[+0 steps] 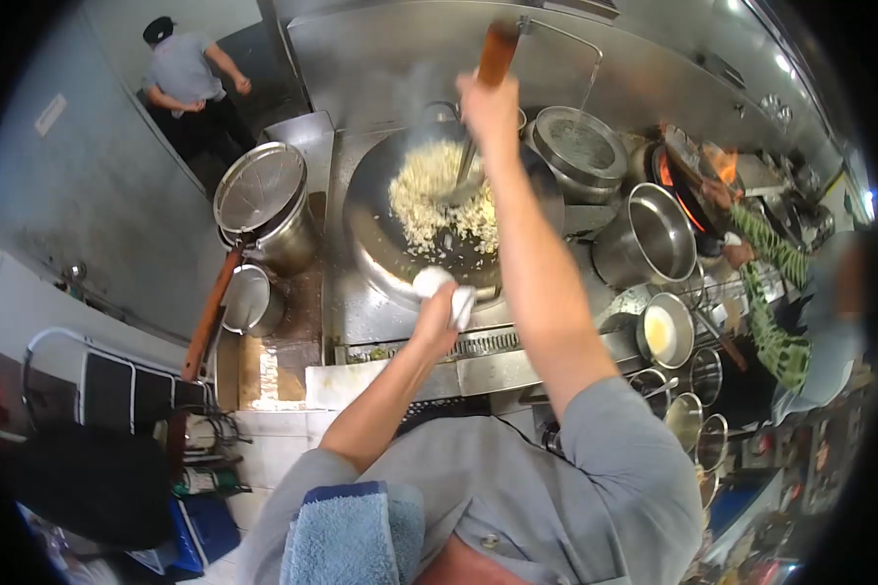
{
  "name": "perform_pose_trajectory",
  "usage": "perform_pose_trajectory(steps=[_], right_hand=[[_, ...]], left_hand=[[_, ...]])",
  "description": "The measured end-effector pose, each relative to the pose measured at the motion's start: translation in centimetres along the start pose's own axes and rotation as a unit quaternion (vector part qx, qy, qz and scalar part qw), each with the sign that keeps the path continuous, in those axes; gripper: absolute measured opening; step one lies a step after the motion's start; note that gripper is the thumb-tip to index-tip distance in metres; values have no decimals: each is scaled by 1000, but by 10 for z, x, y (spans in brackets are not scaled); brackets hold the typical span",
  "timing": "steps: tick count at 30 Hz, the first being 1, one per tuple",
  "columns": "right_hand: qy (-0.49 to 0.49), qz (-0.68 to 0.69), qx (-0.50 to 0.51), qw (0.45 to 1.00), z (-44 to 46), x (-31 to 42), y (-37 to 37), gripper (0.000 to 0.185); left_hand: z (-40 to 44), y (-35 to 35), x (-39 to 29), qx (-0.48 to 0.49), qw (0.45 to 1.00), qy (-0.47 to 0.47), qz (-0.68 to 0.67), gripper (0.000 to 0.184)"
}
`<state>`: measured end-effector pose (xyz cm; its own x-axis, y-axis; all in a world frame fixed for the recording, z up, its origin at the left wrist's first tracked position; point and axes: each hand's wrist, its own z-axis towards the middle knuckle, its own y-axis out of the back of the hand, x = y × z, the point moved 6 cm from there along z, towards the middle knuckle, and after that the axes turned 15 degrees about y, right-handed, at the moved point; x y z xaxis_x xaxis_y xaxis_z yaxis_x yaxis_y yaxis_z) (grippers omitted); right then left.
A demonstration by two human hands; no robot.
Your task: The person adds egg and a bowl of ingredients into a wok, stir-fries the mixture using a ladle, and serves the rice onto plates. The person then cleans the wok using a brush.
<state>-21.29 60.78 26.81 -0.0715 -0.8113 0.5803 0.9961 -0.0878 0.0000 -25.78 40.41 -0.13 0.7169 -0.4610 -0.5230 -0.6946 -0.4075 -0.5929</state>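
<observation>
A large dark wok (369, 214) sits on the stove in front of me, with pale yellow, rice-like food (424, 200) heaped in it. My right hand (490, 109) is closed round the wooden handle of a long wok ladle (498, 54). The ladle stands steeply upright, its metal head down in the food. My left hand (441, 320) grips a folded white cloth (433, 283) at the wok's near rim. The cloth hides the part of the rim it covers, and I cannot see whether there is a handle beneath it.
Left of the wok stand a big pot with a strainer (260, 185) on top and a smaller pot (251, 297). To the right are a lidded pot (580, 146), a deep steel pot (644, 234) and flames (720, 164) near a co-worker's sleeves (776, 331). Another person (190, 78) stands back left.
</observation>
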Motion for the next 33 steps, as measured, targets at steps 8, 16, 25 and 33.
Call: perform_pose_trajectory(steps=[8,16,25,33], right_hand=[[9,263,-70,962,63,90,44,18],[-81,282,-24,956,6,18,43,23],[-8,257,-109,960,39,-19,47,22],[-86,298,5,951,17,23,31,29]], left_hand=[[26,4,-40,-27,997,-31,-71,13],[56,12,-46,12,999,20,-38,14],[53,21,-38,8,995,98,18,15],[66,9,-50,1,996,74,-43,10]])
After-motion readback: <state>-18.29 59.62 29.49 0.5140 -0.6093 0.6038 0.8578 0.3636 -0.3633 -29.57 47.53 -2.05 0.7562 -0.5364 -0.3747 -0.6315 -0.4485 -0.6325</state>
